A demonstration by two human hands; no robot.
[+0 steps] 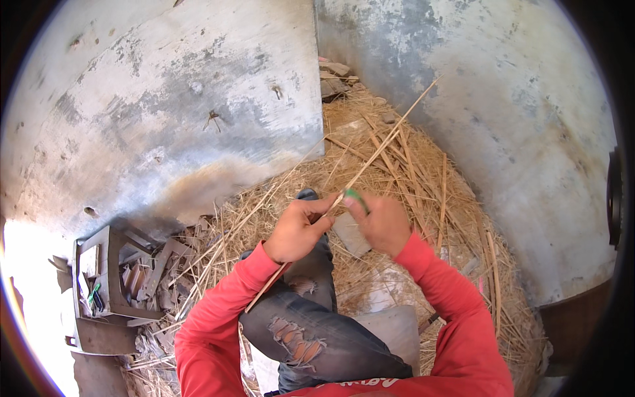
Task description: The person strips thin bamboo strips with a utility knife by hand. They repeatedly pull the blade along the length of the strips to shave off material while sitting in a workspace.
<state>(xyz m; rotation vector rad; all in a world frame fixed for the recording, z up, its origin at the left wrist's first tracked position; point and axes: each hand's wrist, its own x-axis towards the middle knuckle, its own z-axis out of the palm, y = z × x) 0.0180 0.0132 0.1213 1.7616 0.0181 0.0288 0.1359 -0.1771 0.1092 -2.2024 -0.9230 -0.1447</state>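
A long thin strip of pale wood or bamboo [372, 161] slants from beside my left forearm up past both hands toward the far right. My left hand [291, 231] is closed round it, with thumb and fingers pinching it above my bent knee. Close by on the right, my right hand [387, 223] is closed on a green-handled tool [356, 196]. That tool meets the strip just beyond my left fingertips; its working end is too small and covered to make out. Below the hands are my legs in torn dark jeans [311, 324].
Straw-like shavings [357, 126] and long loose strips [442, 198] cover the floor around me. Worn plastered walls [198, 86] rise ahead and to the right. At left stands a wooden frame box [109, 271] beside broken wood scraps [172, 264], near a bright opening.
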